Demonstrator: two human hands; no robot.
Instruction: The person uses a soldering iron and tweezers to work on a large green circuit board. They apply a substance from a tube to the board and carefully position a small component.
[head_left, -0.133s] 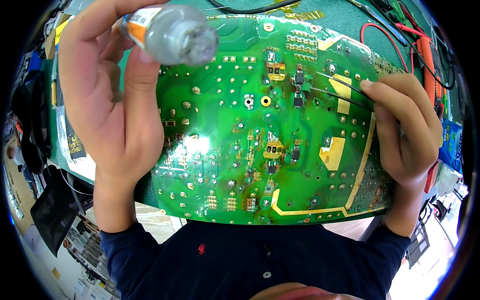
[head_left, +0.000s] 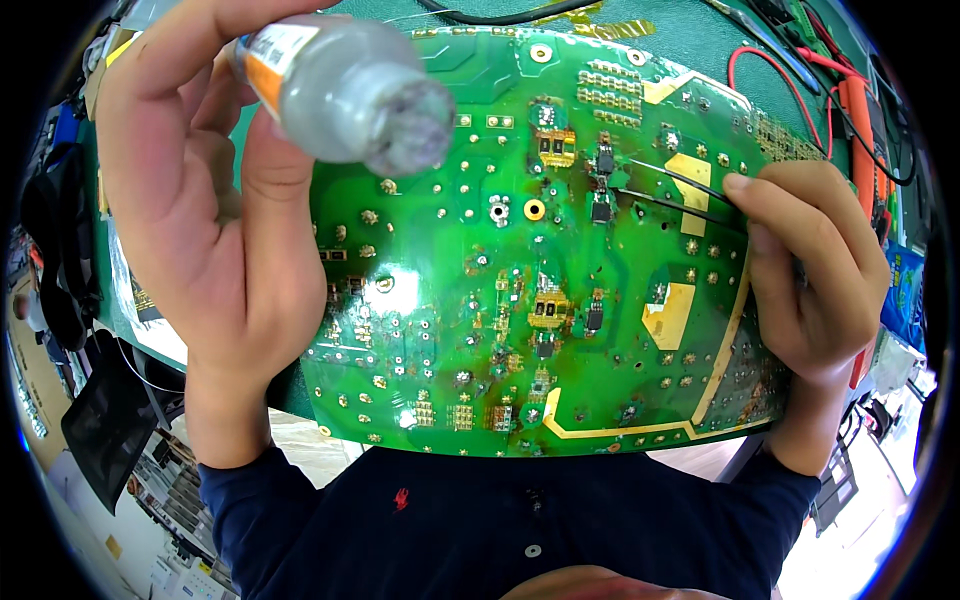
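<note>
A large green circuit board lies before me, with brownish stains around its middle and right side. My left hand is closed around a translucent grey plastic bottle with a white and orange label. The bottle is tipped over the board's upper left, its blurred nozzle end pointing right and toward me. Between the fingers of my right hand are thin tweezers, their tips spread a little apart. Those tips are close to a column of small black chips; whether they touch the board I cannot tell.
A green mat lies under the board. Beyond it are a black cable and yellow tape strips. Red leads and an orange probe lie at the far right, near a blue packet.
The bottle's nozzle end has swung slightly right and toward me. The board sits slightly lower in view. The tweezers remain by the same chips.
</note>
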